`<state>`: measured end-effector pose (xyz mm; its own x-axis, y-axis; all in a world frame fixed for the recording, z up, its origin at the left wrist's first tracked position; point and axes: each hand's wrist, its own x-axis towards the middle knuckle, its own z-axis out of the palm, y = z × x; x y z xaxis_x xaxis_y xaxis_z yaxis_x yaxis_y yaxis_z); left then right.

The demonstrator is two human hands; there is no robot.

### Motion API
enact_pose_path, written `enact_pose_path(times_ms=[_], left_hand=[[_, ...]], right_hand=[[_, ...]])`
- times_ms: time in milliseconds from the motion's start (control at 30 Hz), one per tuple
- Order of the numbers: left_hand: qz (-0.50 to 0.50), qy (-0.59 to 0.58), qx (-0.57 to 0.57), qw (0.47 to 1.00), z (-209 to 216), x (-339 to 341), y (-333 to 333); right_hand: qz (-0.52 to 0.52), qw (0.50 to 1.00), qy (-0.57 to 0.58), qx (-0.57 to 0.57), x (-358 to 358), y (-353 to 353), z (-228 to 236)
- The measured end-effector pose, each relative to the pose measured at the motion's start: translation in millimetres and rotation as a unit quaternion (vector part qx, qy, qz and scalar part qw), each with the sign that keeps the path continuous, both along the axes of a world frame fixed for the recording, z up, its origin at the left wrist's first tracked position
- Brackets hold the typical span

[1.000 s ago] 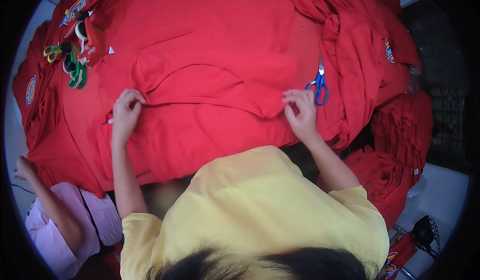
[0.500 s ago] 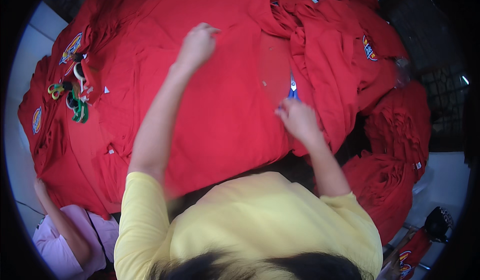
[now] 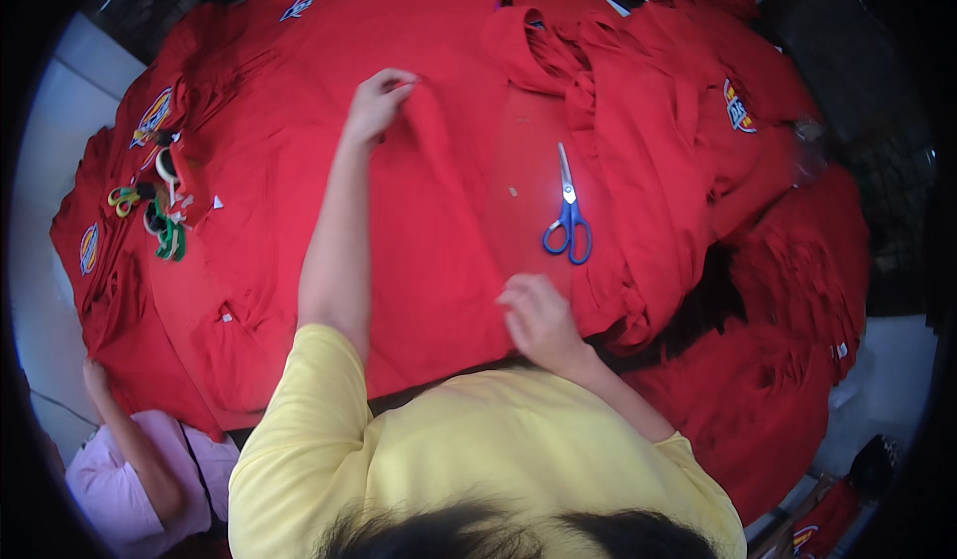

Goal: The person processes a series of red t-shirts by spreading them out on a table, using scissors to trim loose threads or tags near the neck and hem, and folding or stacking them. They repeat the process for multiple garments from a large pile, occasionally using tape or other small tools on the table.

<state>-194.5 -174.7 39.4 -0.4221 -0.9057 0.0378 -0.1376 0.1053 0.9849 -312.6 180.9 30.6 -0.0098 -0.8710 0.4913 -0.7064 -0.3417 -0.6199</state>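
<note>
A red shirt [image 3: 419, 230] lies spread across the table in front of me. My left hand [image 3: 377, 108], reaching out to the far middle, pinches its cloth, and a raised fold runs down from the fingertips. Close to my body, my right hand [image 3: 543, 325] has its fingers bent together at the same shirt's right edge; the cloth at the fingertips is slightly blurred. Blue-handled scissors [image 3: 568, 222] rest on the red surface beyond my right hand, blades pointing away, touched by neither hand.
Bunched red garments [image 3: 648, 150] pile up on the right, and more red cloth [image 3: 797, 280] hangs past the edge there. Small scissors [image 3: 124, 200] and tape rolls [image 3: 164, 167] sit at the left. A co-worker's arm [image 3: 140, 449] in a pink sleeve touches cloth at lower left.
My right hand has left the scissors and come nearer to my body, to the shirt's edge. The scissors now lie loose. My left hand has closed on the cloth and lifted a fold.
</note>
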Motion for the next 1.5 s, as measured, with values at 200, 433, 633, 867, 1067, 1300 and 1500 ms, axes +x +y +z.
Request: enact_pose_path(times_ms=[200,433,633,867,1067,1300,1500], left_hand=[[0.163,-0.159,-0.161,0.960,-15,178,43],[0.270,-0.603,-0.199,0.724,0,282,208],[0.325,-0.522,-0.070,0.786,-15,300,245],[0.382,-0.123,-0.023,0.916,38,346,256],[0.335,0.134,-0.085,0.929,134,389,177],[0.381,-0.094,-0.259,0.882,140,301,65],[0.021,-0.347,-0.247,0.904,36,199,219]], right_hand=[[0.219,0.969,-0.026,0.109,40,-8,-28],[0.016,0.916,-0.316,0.246,-6,-2,-26],[0.065,0.942,-0.196,0.263,12,-4,-15],[0.092,0.827,-0.401,0.383,-62,-14,8],[0.217,0.821,-0.525,0.058,-147,-134,115],[-0.184,0.981,0.049,0.027,-86,-278,107],[0.209,0.943,0.149,0.212,-18,-125,12]])
